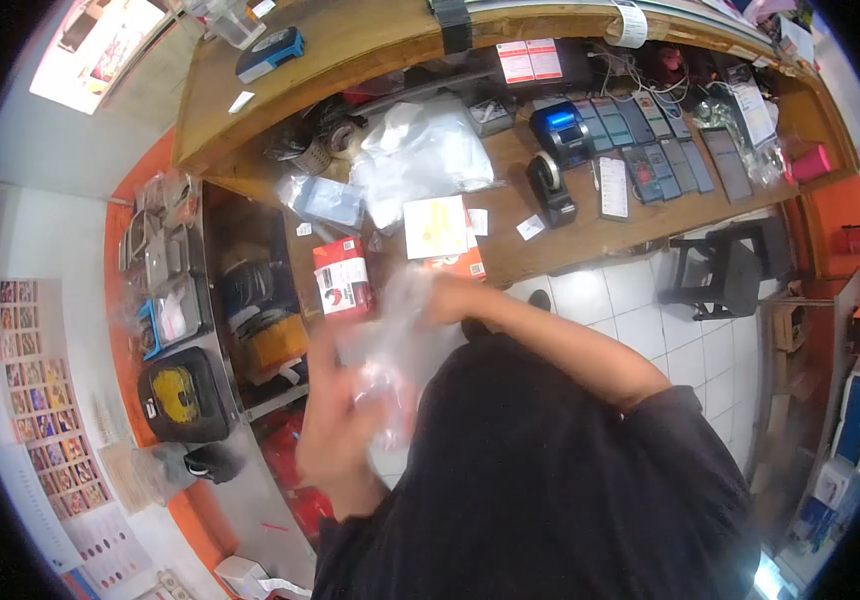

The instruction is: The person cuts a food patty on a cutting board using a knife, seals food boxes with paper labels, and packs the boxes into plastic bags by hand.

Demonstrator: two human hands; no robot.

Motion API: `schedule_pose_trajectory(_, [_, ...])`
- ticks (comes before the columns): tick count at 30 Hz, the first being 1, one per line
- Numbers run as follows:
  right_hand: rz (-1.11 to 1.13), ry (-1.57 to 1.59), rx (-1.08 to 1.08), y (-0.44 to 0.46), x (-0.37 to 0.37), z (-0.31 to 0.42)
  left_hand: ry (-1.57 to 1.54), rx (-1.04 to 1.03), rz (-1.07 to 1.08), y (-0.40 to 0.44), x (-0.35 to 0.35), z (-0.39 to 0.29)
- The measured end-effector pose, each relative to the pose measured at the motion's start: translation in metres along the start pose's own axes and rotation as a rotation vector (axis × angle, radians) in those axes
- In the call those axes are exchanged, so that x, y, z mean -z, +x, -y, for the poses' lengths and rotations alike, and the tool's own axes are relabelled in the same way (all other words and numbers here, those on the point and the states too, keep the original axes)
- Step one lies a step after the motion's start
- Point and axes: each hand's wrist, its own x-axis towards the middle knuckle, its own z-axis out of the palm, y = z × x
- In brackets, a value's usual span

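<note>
We see a clear plastic bag (387, 385) between the two hands, in front of the dark shirt (540, 480) and just off the near edge of the wooden counter (535, 255). Our right hand (452, 300) is closed, its fingers curled in on the bag's upper end. Our left hand (338, 425) is partly open beside the bag's lower part, thumb up and fingers bent across the plastic; it is blurred, and we cannot tell whether it grips or only touches. A reddish tint shows through the bag, but we cannot make out its contents.

Near the hands, on the counter, we have a red-and-white box (343, 280) and, to its right, a white card with yellow print (437, 228) overlapping an orange-red packet (472, 262). Behind them lies a heap of clear plastic bags (425, 165). Further right we find a black tape dispenser (552, 190), a blue-lit device (562, 132), a printed slip (613, 187) and rows of smartphones (655, 170). A black stool (725, 270) stands on the tiled floor (590, 298).
</note>
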Motion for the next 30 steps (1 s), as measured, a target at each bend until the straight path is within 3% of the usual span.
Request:
schedule_pose_trajectory(1, [-0.001, -0.04, 0.041, 0.002, -0.016, 0.001, 0.029, -0.112, 0.217, -0.022, 0.016, -0.001])
schedule_pose_trajectory(2, [-0.003, -0.081, 0.082, 0.003, -0.032, 0.002, 0.358, -0.282, 0.464, -0.028, 0.037, 0.0])
schedule_pose_trajectory(3, [0.054, -0.156, -0.045, -0.006, -0.025, 0.031, 0.354, -0.281, 0.452, -0.041, 0.04, 0.006])
schedule_pose_trajectory(4, [0.115, -0.225, -0.17, -0.014, -0.019, 0.053, 0.602, -0.107, 0.133, -0.058, 0.041, 0.014])
schedule_pose_trajectory(5, [0.132, -0.22, -0.165, -0.018, -0.016, 0.06, 0.837, 0.08, -0.189, -0.07, 0.044, 0.022])
schedule_pose_trajectory(7, [0.422, -0.056, -0.204, -0.027, -0.004, 0.064, 1.275, 0.234, -0.631, -0.077, 0.06, 0.067])
schedule_pose_trajectory(8, [0.44, -0.07, -0.196, -0.033, 0.005, 0.067, 1.276, 0.509, -0.597, -0.083, 0.07, 0.08])
schedule_pose_trajectory(10, [0.184, 0.206, 0.522, -0.047, 0.03, 0.07, 1.255, 0.506, -0.572, -0.105, 0.083, 0.126])
schedule_pose_trajectory(12, [0.39, 0.623, 0.457, -0.048, 0.083, 0.077, 1.205, 0.451, -0.496, -0.105, 0.061, 0.129])
schedule_pose_trajectory(13, [0.425, 0.668, 0.345, -0.045, 0.111, 0.075, 1.181, 0.475, -0.518, -0.099, 0.05, 0.122])
schedule_pose_trajectory(15, [0.419, 0.804, 0.2, -0.025, 0.146, 0.041, 1.091, 0.761, -0.468, -0.09, 0.037, 0.115])
schedule_pose_trajectory(16, [0.42, 0.694, -0.02, -0.016, 0.173, 0.039, 1.053, 0.785, -0.52, -0.098, 0.041, 0.129])
schedule_pose_trajectory(17, [0.209, 0.172, 0.285, -0.001, 0.173, 0.011, 1.039, 0.791, -0.54, -0.105, 0.044, 0.13])
schedule_pose_trajectory(18, [0.146, -0.302, 0.32, 0.007, 0.163, -0.008, 1.023, 0.767, -0.559, -0.112, 0.045, 0.13])
schedule_pose_trajectory(20, [0.076, -0.768, 0.357, 0.027, 0.141, -0.047, 0.957, 0.785, -0.702, -0.11, 0.038, 0.124])
schedule_pose_trajectory(23, [0.16, -0.784, 0.742, 0.069, 0.137, -0.063, 1.0, 0.755, -0.846, -0.123, 0.033, 0.126])
schedule_pose_trajectory(25, [0.454, -0.61, 0.531, 0.092, 0.152, -0.051, 1.021, 0.798, -0.85, -0.135, 0.029, 0.121])
schedule_pose_trajectory(26, [0.31, -0.703, 0.633, 0.105, 0.155, -0.061, 1.016, 0.836, -0.878, -0.141, 0.027, 0.121])
schedule_pose_trajectory(30, [0.16, -0.749, 0.214, 0.146, 0.197, -0.097, 0.989, 0.934, -0.945, -0.15, 0.014, 0.119])
